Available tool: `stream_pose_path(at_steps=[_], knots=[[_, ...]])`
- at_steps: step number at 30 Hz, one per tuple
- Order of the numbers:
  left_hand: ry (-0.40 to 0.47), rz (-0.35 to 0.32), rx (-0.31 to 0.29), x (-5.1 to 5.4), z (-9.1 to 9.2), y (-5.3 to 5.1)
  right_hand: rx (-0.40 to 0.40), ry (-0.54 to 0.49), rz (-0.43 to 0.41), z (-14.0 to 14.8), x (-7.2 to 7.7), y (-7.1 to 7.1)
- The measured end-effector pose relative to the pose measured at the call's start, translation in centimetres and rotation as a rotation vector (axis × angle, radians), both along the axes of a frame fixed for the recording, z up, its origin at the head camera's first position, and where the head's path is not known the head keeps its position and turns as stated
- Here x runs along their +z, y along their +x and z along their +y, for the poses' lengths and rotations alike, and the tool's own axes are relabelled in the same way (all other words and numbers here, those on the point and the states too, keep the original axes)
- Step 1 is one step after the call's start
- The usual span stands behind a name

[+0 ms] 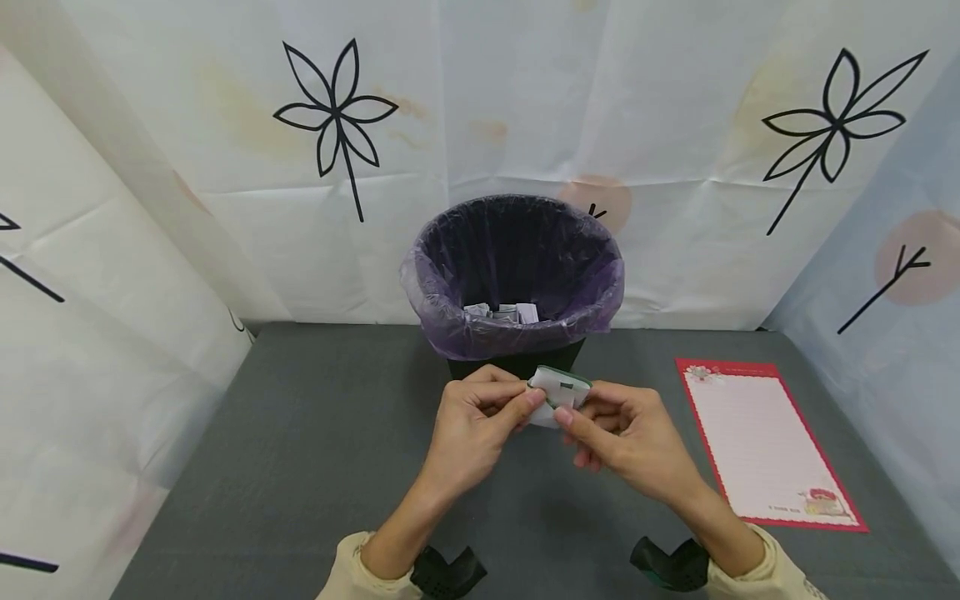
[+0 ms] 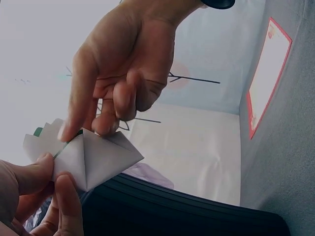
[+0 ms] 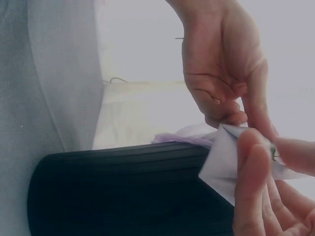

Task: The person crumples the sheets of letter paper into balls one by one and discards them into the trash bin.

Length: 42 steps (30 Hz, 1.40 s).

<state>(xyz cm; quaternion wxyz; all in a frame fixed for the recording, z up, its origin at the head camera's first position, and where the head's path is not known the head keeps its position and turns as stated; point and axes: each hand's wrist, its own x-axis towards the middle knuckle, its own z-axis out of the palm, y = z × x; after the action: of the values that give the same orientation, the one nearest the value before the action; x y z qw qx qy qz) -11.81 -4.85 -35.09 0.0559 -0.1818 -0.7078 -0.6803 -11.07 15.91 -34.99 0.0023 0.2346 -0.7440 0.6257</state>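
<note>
A small folded piece of white paper point(image 1: 562, 387) with dark green edges is held between both hands, in front of the bin. My left hand point(image 1: 468, 425) pinches its left side between thumb and fingers. The right hand point(image 1: 633, 437) pinches the right side, thumb on the near face. In the left wrist view the folded paper point(image 2: 101, 160) shows pointed, creased triangular flaps and a stepped edge. From the right wrist, part of the folded paper point(image 3: 221, 164) is hidden behind fingers.
Behind the hands stands a black bin point(image 3: 123, 191) lined with a purple plastic bag point(image 1: 510, 333); several white paper pieces point(image 1: 506, 314) lie inside. A red-bordered sheet of notepaper point(image 1: 772, 442) lies right on the grey table point(image 1: 315, 467). Patterned cloth point(image 1: 517, 92) hangs around it.
</note>
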Motion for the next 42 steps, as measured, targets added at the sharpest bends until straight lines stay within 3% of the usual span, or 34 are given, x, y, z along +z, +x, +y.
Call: stream_pose_path(at_steps=[7, 13, 26, 32, 36, 42], knots=[[-0.014, 0.002, 0.006, 0.2, 0.2, 0.3, -0.027, -0.148, 0.137, -0.3, -0.4, -0.1], [-0.037, 0.069, 0.016, 0.4, 0.4, 0.8, -0.098, -0.205, 0.197, -0.6, -0.3, 0.1], [0.059, 0.172, 0.043, 0.3, 0.8, 1.0, -0.137, -0.188, 0.134, -0.7, 0.3, 0.4], [0.116, 0.313, 0.042, -0.2, 1.0, 0.9, -0.048, -0.268, -0.009, -0.2, 0.6, 0.3], [0.139, 0.430, 0.020, -0.5, 1.1, 0.8, 0.025, -0.322, -0.030, 0.2, 0.7, 0.1], [0.168, 0.442, 0.006, -0.4, 1.4, 0.9, 0.037, -0.380, 0.019, 0.2, 0.6, 0.1]])
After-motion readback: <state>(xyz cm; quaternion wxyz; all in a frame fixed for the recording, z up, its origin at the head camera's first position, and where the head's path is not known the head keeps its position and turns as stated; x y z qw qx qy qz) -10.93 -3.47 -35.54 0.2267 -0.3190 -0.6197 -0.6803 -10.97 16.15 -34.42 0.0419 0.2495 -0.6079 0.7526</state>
